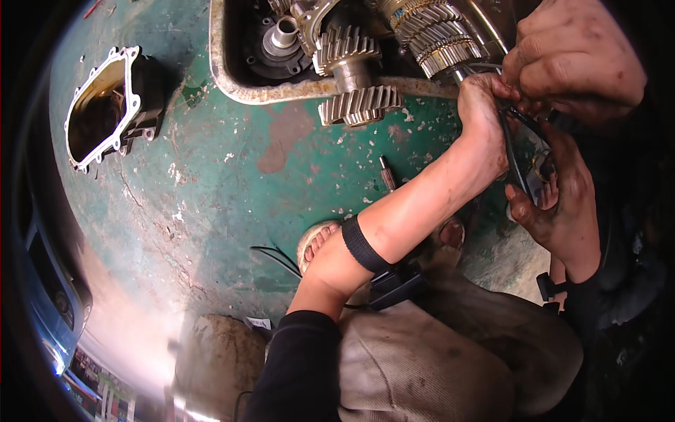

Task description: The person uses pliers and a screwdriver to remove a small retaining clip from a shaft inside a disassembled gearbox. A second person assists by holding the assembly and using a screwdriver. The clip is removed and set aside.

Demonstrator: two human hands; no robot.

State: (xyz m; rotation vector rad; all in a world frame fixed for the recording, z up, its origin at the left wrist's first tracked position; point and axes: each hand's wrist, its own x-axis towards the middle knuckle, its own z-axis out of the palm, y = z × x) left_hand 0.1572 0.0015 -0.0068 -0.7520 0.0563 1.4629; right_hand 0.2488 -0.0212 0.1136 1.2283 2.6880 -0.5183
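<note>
My left hand reaches to the lower end of a metal shaft with stacked gears. Its fingers are closed at the shaft end; what they pinch is hidden. My right hand grips what look like pliers with two long dark handles, thumb on one handle and fingers along the other. The pliers' tips are hidden among the hands by the shaft. Another person's closed hand, stained with grease, is right above mine, touching or nearly touching my left fingers.
An open metal housing holds gears at the top. A double gear shaft leans over its rim. A scalloped casing lies left on the green floor. A splined shaft lies near my forearm. Feet, a drum and a blue vehicle are around.
</note>
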